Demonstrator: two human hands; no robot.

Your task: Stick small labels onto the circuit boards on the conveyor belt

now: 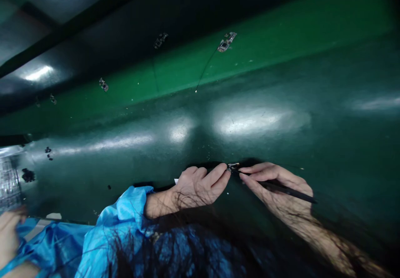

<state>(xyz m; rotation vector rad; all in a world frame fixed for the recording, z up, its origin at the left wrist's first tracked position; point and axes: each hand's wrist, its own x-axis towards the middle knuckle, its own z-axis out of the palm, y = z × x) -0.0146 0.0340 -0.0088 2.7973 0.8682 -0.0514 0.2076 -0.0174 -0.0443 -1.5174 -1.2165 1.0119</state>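
My left hand [203, 185] pinches a small circuit board [233, 166] at its left edge, just above the green work surface [175, 153]. From the right, my right hand [279, 186] grips a slim black tool [290, 191], likely tweezers, between thumb and fingers. The tool's tip meets the board or lies right beside it; the contact is too small to make out. A thin dark wire stretches right from near my right hand to a small bright end [301, 168]. Loose hair covers part of both forearms.
Further circuit boards lie along the bright green strip, one [227, 42] with a wire, another [161, 40], and one [103, 84] farther left. Small black parts [28, 175] sit at left near clear plastic packaging [10, 182]. Another person's hand [9, 234] shows at lower left.
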